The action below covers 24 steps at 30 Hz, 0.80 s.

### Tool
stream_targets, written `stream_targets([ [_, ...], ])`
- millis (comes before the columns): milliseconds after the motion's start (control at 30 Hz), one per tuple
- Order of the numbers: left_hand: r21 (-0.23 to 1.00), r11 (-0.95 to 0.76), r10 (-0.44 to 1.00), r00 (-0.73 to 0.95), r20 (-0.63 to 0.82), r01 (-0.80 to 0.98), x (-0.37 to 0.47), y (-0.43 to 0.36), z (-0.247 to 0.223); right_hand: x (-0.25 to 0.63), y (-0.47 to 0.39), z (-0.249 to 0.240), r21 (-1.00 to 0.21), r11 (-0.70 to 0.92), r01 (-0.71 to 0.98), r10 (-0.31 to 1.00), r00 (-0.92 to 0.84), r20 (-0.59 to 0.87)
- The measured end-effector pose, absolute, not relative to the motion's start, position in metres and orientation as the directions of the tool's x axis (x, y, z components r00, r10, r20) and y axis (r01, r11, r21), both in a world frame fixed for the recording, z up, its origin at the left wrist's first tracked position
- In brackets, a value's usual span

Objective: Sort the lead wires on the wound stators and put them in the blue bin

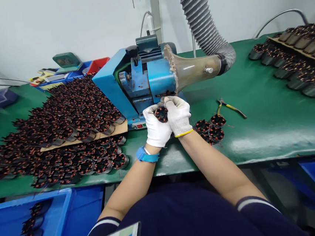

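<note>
A round black part with copper windings [161, 114] is held between both hands, just in front of the blue machine [160, 75]. My left hand [156, 127], in a white glove with a blue strap at the wrist, wraps round the part's left side. My right hand [178, 115], in a white glove with a yellow cuff edge, has its fingers bent at the part's upper right, close under the machine's opening. Whether the right fingertips grip the part or a wire on it is too small to tell.
Many similar parts [85, 165] are stacked at the left, partly on a board. Right of my hands lie several more [216, 134] and pliers [231, 108]. Further stacks [306, 77] stand far right. A grey hose [202, 17] joins the machine. A blue bin [62, 216] sits lower left.
</note>
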<state>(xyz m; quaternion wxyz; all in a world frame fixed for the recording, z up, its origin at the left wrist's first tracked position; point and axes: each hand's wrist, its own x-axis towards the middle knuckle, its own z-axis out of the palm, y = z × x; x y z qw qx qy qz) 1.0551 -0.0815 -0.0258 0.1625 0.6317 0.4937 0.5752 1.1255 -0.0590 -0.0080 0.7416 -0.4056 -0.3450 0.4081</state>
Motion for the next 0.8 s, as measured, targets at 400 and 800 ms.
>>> stream_targets([
  [400,0.654,-0.652,0.688,-0.063,0.723,0.384,1.039,-0.123,-0.038,1.126,-0.129,0.000,-0.934,0.335,-0.127,0.877,0.403,0.260],
  [800,0.935,0.121,0.895,0.445,0.042,-0.332,1.022,-0.129,-0.007,1.174,-0.169,-0.005,-0.502,0.499,0.706,0.783,-0.118,0.611],
])
